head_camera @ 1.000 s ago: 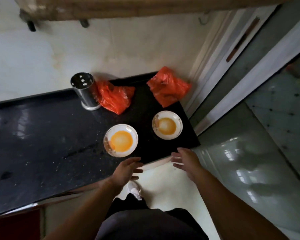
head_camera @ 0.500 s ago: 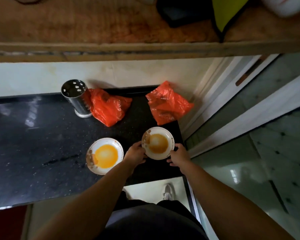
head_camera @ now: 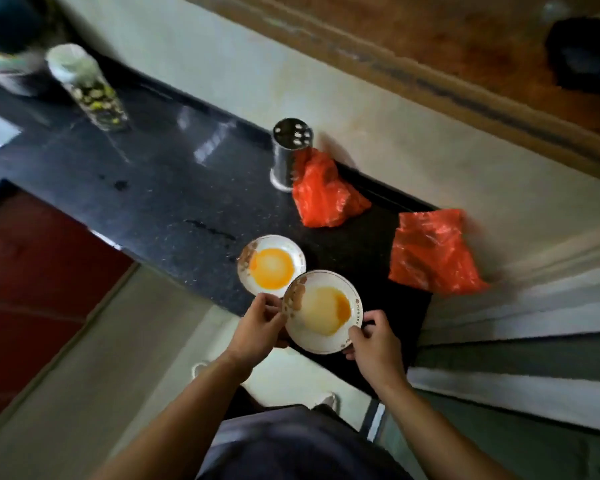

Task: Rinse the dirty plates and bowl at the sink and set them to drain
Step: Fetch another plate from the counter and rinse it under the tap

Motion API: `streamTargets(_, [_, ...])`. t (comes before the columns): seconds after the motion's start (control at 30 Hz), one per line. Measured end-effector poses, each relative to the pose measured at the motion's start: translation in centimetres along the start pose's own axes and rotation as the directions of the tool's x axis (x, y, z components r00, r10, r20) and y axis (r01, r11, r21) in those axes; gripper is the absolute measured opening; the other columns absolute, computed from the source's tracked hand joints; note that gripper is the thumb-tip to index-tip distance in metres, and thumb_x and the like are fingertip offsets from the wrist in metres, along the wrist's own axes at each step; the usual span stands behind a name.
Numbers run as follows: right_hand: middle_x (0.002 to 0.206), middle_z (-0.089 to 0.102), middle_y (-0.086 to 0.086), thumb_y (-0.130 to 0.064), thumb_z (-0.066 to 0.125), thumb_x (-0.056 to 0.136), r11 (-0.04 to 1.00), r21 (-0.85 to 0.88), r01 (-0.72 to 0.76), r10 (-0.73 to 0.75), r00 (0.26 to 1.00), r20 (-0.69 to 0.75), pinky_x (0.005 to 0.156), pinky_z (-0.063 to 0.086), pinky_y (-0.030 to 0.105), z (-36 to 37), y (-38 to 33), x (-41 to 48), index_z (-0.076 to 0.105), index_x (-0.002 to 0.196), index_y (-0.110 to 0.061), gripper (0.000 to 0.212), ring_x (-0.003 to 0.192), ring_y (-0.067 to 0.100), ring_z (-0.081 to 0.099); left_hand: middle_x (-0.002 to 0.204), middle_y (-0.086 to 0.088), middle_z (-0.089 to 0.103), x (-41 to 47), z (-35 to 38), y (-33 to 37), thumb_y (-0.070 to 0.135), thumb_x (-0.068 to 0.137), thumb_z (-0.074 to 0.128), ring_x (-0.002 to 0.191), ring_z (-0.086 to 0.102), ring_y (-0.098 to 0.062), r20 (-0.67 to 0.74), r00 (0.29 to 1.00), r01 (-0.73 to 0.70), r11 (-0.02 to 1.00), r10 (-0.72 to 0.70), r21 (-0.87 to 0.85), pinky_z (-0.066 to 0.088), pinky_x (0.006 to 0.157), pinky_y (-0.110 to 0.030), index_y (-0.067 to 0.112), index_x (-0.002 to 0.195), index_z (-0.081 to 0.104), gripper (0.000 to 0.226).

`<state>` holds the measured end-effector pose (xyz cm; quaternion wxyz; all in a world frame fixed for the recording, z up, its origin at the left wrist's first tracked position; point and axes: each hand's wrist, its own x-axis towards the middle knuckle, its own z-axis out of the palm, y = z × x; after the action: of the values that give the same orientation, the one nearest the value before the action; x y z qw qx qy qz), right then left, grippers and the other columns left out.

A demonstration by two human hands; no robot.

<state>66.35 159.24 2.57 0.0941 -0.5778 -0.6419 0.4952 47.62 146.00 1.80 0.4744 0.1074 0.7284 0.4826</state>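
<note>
Two small white plates with orange sauce stains are in view. The nearer plate (head_camera: 323, 311) is lifted off the black counter (head_camera: 174, 202) and tilted, its sauce pooled to the right side. My left hand (head_camera: 260, 323) grips its left rim and my right hand (head_camera: 371, 337) grips its right rim. This held plate overlaps the near edge of the second plate (head_camera: 271, 263), which lies flat on the counter just behind and to the left. No bowl or sink is clearly visible.
A perforated steel utensil holder (head_camera: 290, 154) stands by the wall beside two crumpled orange plastic bags (head_camera: 323, 195) (head_camera: 433, 251). A glass jar (head_camera: 90, 88) stands at the far left. A wooden shelf (head_camera: 430, 46) runs overhead. The counter ends right of the bags.
Both hands closed on the right-hand plate and lifted it off the counter toward me, tilting it. The view swung left, so the jar and more counter show.
</note>
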Motion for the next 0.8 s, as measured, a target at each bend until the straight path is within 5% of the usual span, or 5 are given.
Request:
streamTargets(0.13, [0.076,0.073,0.003,-0.012,0.066,0.092,0.976,-0.076,0.202,-0.191,0.973,0.13,0.045,0.049,0.015,4.0,-5.7,-0.5,0.055,0.089,-0.025,0.017,0.054,0.012,0.071,0.094,-0.012,0.075,-2.8,-5.7,-0.3,0.01,0.103,0.061,0.07,0.072,-0.018,-0.14,0.99,-0.048,0.993,0.033,-0.106,0.055,0.058,-0.031,0.012,0.099,0.051,0.011])
streamTargets(0.27, [0.068,0.073,-0.001,-0.015,0.068,0.089,0.919,-0.146,0.367,-0.319,0.908,0.273,0.055,0.051,0.027,10.6,-11.7,-1.2,0.059,0.094,-0.025,0.014,0.059,0.016,0.07,0.087,-0.011,0.067,-5.3,-12.8,-0.6,-0.002,0.102,0.055,0.061,0.063,-0.012,-0.312,0.95,-0.094,0.97,0.02,-0.222,0.054,0.061,-0.036,0.004,0.101,0.046,0.011])
streamTargets(0.4, [0.066,0.07,-0.002,-0.014,0.067,0.088,0.863,-0.108,0.494,-0.416,0.815,0.404,0.048,0.043,0.015,18.9,-17.5,-2.9,0.059,0.091,-0.028,0.017,0.058,0.012,0.064,0.091,-0.01,0.065,-7.8,-21.6,-1.7,-0.005,0.101,0.054,0.066,0.06,-0.019,-0.435,0.9,-0.15,0.934,-0.006,-0.323,0.055,0.067,-0.041,0.009,0.1,0.048,0.015])
streamTargets(0.57, [0.067,0.069,-0.001,-0.016,0.067,0.086,0.817,-0.042,0.575,-0.475,0.713,0.516,0.057,0.052,0.04,30.3,-24.4,-6.2,0.064,0.093,-0.029,0.015,0.06,0.022,0.065,0.11,-0.003,0.076,-10.2,-32.9,-2.7,-0.003,0.101,0.056,0.081,0.07,-0.014,-0.503,0.864,-0.207,0.894,-0.023,-0.397,0.059,0.066,-0.032,0.021,0.123,0.06,0.033])
streamTargets(0.8, [0.072,0.071,-0.008,-0.038,0.061,0.078,0.804,0.023,0.594,-0.477,0.622,0.622,0.055,0.045,0.019,44.2,-32.7,-9.6,0.067,0.091,-0.04,0.014,0.061,0.005,0.062,0.121,0.003,0.077,-10.5,-46.1,-4.2,0.009,0.101,0.062,0.09,0.075,-0.017,-0.583,0.81,-0.27,0.837,-0.071,-0.476,0.062,0.075,-0.036,0.034,0.13,0.066,0.039])
